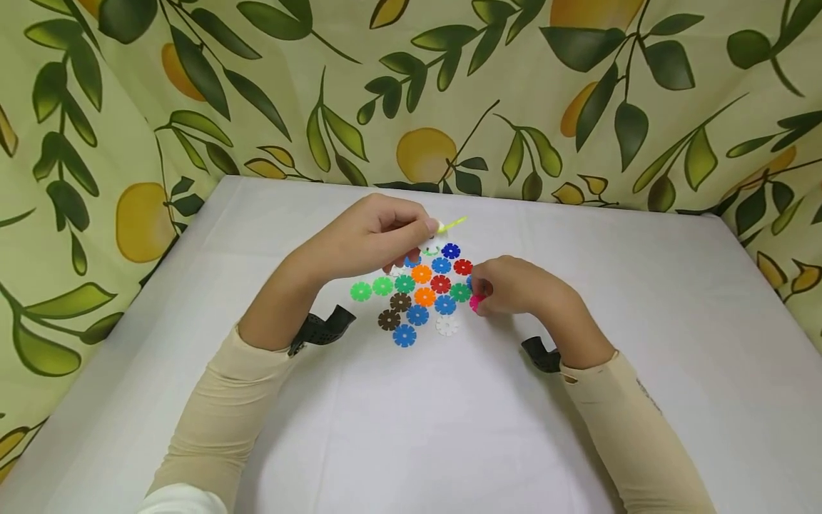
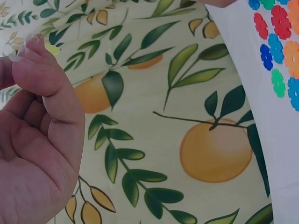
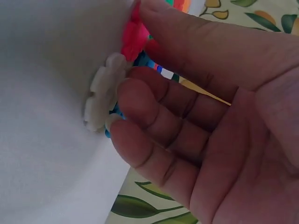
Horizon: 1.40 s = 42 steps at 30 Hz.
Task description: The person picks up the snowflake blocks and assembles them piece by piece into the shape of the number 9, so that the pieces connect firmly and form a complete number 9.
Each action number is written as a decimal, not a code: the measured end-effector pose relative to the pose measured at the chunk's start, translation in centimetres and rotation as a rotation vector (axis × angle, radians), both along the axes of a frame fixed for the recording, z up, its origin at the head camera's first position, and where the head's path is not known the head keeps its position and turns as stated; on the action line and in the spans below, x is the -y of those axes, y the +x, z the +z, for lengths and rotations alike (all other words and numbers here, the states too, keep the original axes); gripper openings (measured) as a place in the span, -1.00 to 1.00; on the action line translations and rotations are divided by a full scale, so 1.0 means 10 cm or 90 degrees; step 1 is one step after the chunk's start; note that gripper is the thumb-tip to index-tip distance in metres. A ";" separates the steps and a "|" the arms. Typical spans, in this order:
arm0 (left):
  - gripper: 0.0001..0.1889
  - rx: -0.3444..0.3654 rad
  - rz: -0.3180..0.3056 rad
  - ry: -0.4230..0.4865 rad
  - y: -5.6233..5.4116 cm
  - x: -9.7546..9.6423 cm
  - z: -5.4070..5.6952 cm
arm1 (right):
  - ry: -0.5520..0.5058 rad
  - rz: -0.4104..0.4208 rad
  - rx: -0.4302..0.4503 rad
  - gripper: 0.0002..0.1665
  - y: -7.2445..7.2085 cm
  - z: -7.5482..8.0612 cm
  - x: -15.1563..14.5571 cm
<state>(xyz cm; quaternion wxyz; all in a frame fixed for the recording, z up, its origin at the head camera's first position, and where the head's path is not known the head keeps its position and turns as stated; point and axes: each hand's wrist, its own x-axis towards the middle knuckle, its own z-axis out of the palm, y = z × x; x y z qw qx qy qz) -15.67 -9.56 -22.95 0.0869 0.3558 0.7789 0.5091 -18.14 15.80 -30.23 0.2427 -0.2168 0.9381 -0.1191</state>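
Note:
Raised above the far part of the table, my left hand pinches notched plastic discs between thumb and fingertips. A yellow disc shows edge-on there, beside a white one. In the left wrist view, the left hand hides most of both. My right hand is down at the right side of the spread discs, thumb and index finger on a pink disc. The right wrist view shows the pink disc at the thumb tip, with the other fingers bent beside a white disc.
Several flat discs lie close together between the hands, among them blue, brown, green, orange and red. A white cloth covers the table. Behind it hangs a fruit-patterned curtain.

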 end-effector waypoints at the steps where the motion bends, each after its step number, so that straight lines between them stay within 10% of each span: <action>1: -0.69 0.003 -0.009 0.003 -0.01 0.00 0.00 | -0.002 0.000 0.000 -0.85 0.00 -0.01 0.00; 15: -0.74 0.037 -0.123 0.069 -0.03 0.06 0.03 | -0.024 -0.005 0.010 -0.74 0.00 -0.02 -0.03; 24: -0.75 0.018 -0.145 0.065 -0.04 0.06 0.07 | -0.611 -0.064 -0.142 -0.83 0.24 0.52 -0.15; 29: -0.76 0.015 -0.128 0.041 -0.03 0.07 0.08 | -0.859 -0.044 -0.127 -0.76 0.43 0.70 -0.09; 42: -0.79 0.006 -0.114 0.004 -0.01 0.09 0.05 | -0.829 0.005 -0.215 -0.76 0.51 0.71 -0.02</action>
